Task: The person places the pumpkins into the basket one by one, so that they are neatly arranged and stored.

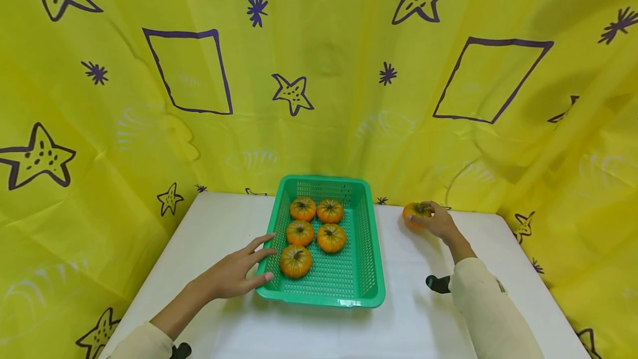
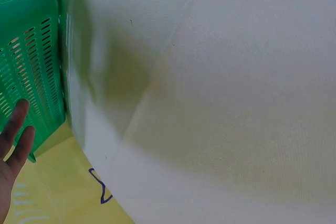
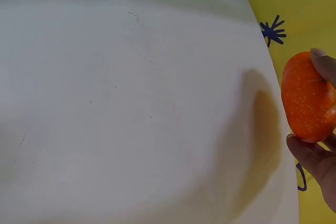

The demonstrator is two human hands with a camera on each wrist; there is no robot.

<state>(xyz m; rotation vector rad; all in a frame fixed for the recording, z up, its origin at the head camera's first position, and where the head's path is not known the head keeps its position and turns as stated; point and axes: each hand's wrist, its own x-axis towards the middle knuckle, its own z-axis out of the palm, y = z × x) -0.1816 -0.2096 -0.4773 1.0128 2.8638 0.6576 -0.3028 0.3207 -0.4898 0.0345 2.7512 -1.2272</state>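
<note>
In the head view, my right hand (image 1: 441, 223) grips a small orange pumpkin (image 1: 415, 216) at the back right of the white table. Thumb and fingers take it from opposite sides in the right wrist view, where the pumpkin (image 3: 308, 98) casts a separate shadow on the table. A green plastic basket (image 1: 374, 248) stands at mid-table, holding several similar pumpkins (image 1: 331, 237), mostly on its left side. My left hand (image 1: 234, 271) is at the basket's left wall, fingers spread and loosely bent. In the left wrist view its fingertips lie against the slotted basket wall (image 2: 34, 72).
The white table (image 1: 408, 320) carries the basket. A yellow curtain (image 1: 329, 143) printed with stars and square outlines hangs behind and along both sides, close to the table's edges. Dark straps (image 1: 438, 284) show near the wrists.
</note>
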